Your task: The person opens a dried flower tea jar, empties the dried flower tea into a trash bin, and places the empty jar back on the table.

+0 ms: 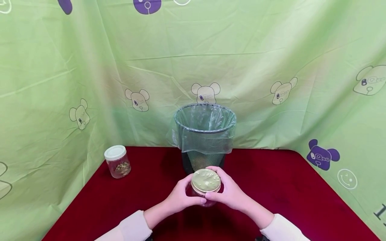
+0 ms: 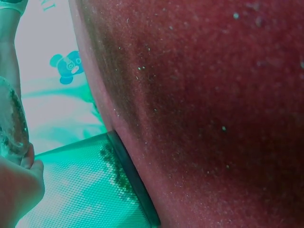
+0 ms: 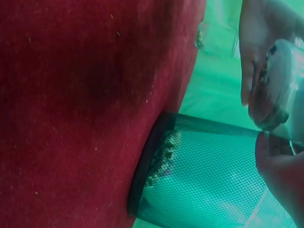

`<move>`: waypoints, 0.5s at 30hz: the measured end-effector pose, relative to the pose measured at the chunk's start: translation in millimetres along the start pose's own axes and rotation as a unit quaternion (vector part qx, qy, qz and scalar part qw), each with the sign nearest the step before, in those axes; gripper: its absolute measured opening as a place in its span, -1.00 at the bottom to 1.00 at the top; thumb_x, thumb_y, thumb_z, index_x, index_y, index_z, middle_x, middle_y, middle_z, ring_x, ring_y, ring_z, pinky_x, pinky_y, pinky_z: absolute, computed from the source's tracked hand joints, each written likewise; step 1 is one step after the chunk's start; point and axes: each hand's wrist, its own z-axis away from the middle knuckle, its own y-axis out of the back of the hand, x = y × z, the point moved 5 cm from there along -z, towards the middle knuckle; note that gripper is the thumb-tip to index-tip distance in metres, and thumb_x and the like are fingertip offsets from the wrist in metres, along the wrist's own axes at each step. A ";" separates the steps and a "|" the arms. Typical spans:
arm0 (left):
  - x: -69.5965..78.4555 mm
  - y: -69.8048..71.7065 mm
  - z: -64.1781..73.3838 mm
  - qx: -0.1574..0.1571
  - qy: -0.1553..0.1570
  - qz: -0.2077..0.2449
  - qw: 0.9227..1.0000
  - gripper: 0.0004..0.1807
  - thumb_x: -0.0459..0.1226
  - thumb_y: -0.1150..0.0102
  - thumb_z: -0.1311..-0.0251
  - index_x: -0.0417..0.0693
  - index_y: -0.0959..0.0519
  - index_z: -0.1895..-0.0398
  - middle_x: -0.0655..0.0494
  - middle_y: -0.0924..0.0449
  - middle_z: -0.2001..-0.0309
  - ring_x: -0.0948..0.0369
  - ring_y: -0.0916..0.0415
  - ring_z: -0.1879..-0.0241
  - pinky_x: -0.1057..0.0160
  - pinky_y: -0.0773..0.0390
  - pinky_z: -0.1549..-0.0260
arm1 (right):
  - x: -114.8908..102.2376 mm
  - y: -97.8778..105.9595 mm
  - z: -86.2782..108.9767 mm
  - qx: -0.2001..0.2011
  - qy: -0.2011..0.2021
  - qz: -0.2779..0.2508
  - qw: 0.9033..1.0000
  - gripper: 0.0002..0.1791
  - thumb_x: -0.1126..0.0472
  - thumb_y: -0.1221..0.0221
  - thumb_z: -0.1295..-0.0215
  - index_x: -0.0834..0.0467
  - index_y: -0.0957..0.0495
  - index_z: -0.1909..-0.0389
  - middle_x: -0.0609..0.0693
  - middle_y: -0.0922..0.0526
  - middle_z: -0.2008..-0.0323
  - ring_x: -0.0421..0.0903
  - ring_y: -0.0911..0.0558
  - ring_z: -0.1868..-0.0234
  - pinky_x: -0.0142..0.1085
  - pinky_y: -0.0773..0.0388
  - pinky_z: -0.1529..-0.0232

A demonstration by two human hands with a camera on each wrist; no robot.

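Note:
Both hands hold a clear jar (image 1: 208, 203) with a gold-coloured, bumpy lid (image 1: 206, 180) in front of the body. From the left, my left hand (image 1: 178, 195) grips it, thumb across the near side. My right hand (image 1: 231, 194) curls round the opposite side, its thumb just under the lid's rim. Dark bits show inside the jar (image 3: 274, 92) in the right wrist view, where it is raised off the table. At its edge, the left wrist view catches part of the jar (image 2: 12, 123).
Behind the hands stands a mesh waste bin (image 1: 205, 159) lined with a clear bag, some dried bits low inside. A second jar (image 1: 117, 164) with a white lid and dried contents sits on the left of the red-covered table (image 1: 265, 187). Green curtains (image 1: 256, 60) surround the table.

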 end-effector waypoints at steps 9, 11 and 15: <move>-1.6 -1.2 1.6 -0.009 0.005 0.002 1.000 -0.33 -0.26 -0.44 0.00 -0.16 -0.42 -0.23 0.06 -0.58 -0.05 0.18 -0.49 -0.08 0.22 -0.41 -0.14 | 3.1 1.3 0.0 -0.032 0.017 -0.008 0.999 -0.17 0.19 -0.39 -0.04 0.25 -0.22 -0.32 -0.01 -0.53 -0.10 -0.12 -0.49 -0.12 -0.35 -0.32 -0.20; -1.5 -1.1 1.7 -0.005 0.007 0.004 1.000 -0.32 -0.26 -0.44 0.00 -0.15 -0.42 -0.24 0.07 -0.58 -0.06 0.17 -0.49 -0.09 0.22 -0.40 -0.15 | 2.9 1.1 1.0 -0.026 0.015 -0.014 0.999 -0.12 0.19 -0.40 -0.03 0.25 -0.18 -0.35 0.02 -0.51 -0.12 -0.13 -0.47 -0.15 -0.38 -0.28 -0.22; 0.2 -0.4 1.0 0.008 0.007 0.004 1.000 -0.30 -0.28 -0.45 0.01 -0.14 -0.40 -0.26 0.07 -0.56 -0.09 0.16 -0.48 -0.11 0.22 -0.39 -0.16 | 0.5 1.8 2.9 0.005 0.022 -0.011 1.000 -0.08 0.14 -0.40 -0.03 0.28 -0.15 -0.37 0.10 -0.45 -0.18 -0.11 -0.45 -0.17 -0.39 -0.28 -0.21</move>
